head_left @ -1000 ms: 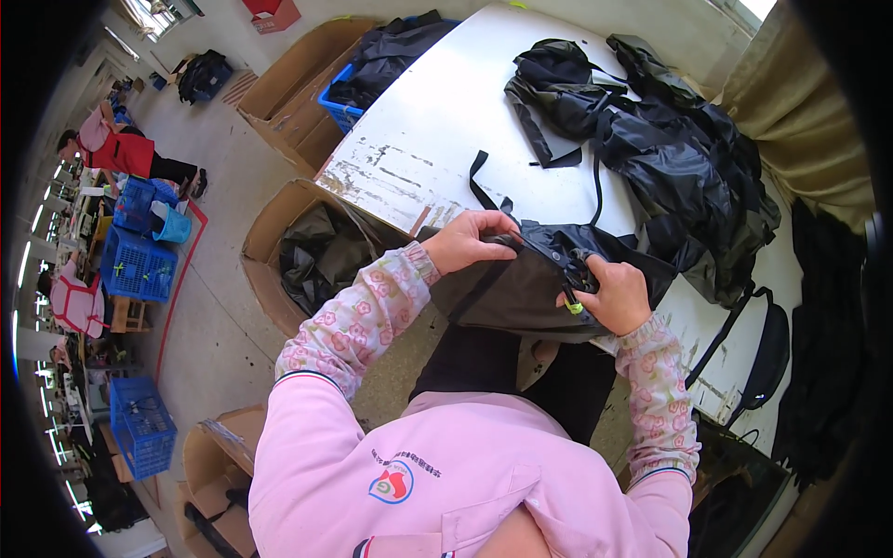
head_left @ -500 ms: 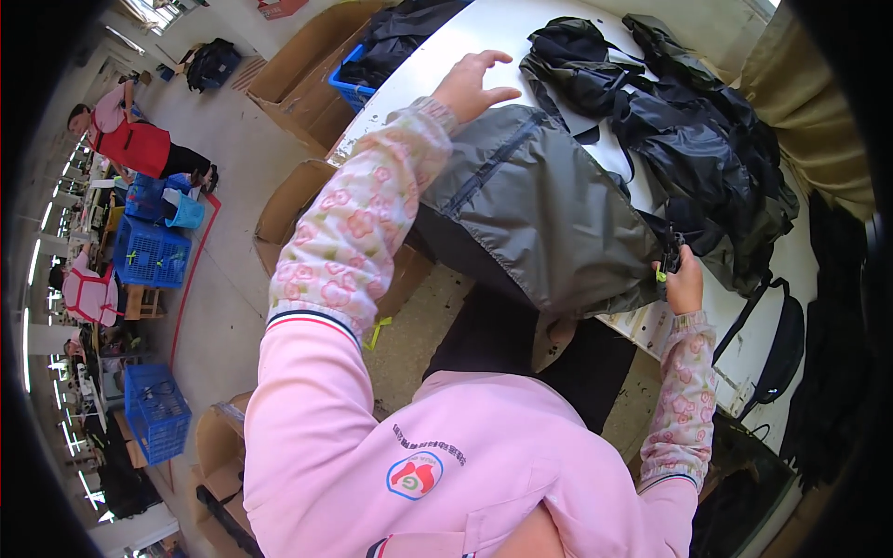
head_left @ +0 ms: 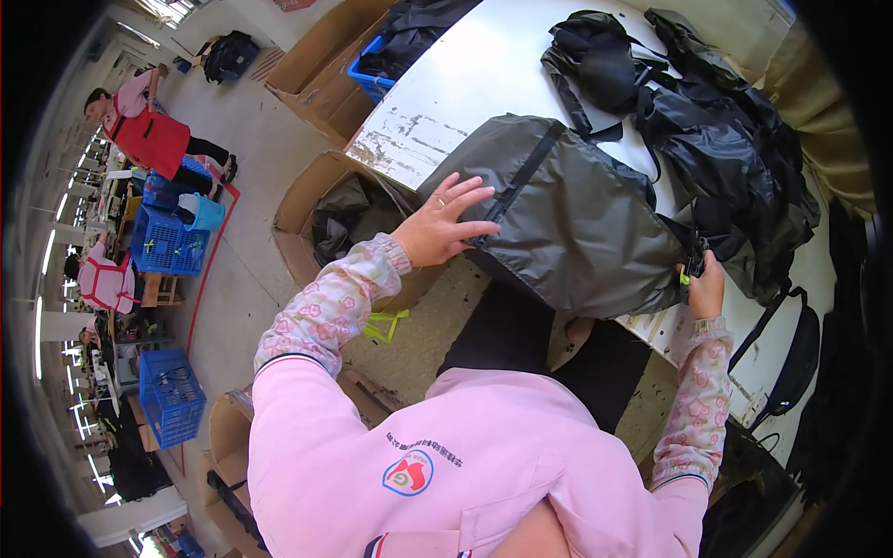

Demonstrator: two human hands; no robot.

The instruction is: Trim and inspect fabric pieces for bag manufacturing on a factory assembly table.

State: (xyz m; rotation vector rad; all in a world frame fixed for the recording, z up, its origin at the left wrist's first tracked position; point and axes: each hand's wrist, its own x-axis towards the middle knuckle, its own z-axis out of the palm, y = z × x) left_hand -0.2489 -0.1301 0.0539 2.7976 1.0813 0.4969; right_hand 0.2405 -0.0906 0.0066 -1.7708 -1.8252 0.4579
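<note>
A grey-green fabric bag piece with a dark strip across its left part hangs partly over the near edge of the white table. My left hand has its fingers spread, with the fingertips at the bag's left edge near the lower end of the strip. At the bag's right end, my right hand is closed around a small black tool with a yellow-green bit on it; its exact kind is hard to make out. Beyond it lies a heap of dark bags with black straps.
The white table has a worn edge. Cardboard boxes stand at its left, one with dark fabric inside. A blue crate holds black fabric. A black pouch lies at right. Further left, a person in a red apron stands near blue crates.
My left hand has come down toward my body, from above the bag's far edge to its left edge. The bag's left part lies farther over the table. My right hand still holds the black tool.
</note>
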